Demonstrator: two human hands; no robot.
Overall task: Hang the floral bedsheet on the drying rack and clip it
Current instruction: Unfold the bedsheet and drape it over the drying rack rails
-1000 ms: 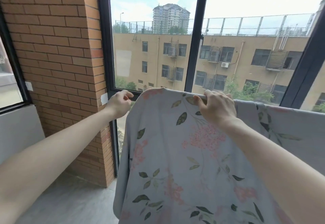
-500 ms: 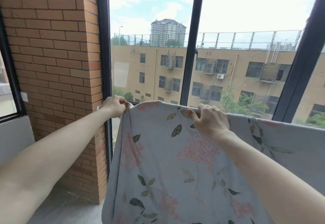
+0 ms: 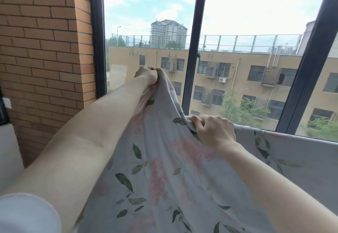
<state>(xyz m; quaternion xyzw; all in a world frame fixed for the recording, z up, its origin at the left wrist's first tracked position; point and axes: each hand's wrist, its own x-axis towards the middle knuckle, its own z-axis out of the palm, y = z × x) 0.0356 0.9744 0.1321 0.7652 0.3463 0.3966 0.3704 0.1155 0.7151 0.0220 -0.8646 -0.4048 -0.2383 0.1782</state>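
Both hands grip the floral bedsheet (image 3: 164, 174), each one closed tight on cloth. Raised high and reaching forward, the left hand (image 3: 147, 76) has its fingers curled into a fist around a gathered bunch of the sheet's edge, and the fabric falls away from it in a steep ridge down toward the right. Lower and closer to the camera, the right hand (image 3: 214, 132) curls its fingers over the top edge of the sheet, its thumb pressed against the fold, so that a small pleat of cloth is pinched under the knuckles.

The bedsheet is pale grey with pink flower clusters and dark green leaves. It fills the lower middle of the view, stretched between the two hands and spreading down below both forearms. To the right of the right hand its top edge runs out in a nearly level line toward the frame's right side, draped over some support; the support itself is covered by the cloth and cannot be made out.

Behind the sheet stands a large window (image 3: 193, 53) with dark frames. Through the glass a tan building (image 3: 237, 75) with rows of windows shows, with a fenced roof, a tall tower further back, green trees below and a cloudy sky above. A brick wall (image 3: 42, 49) takes up the left side of the view. A light sleeve (image 3: 25, 214) shows at the lower left corner.
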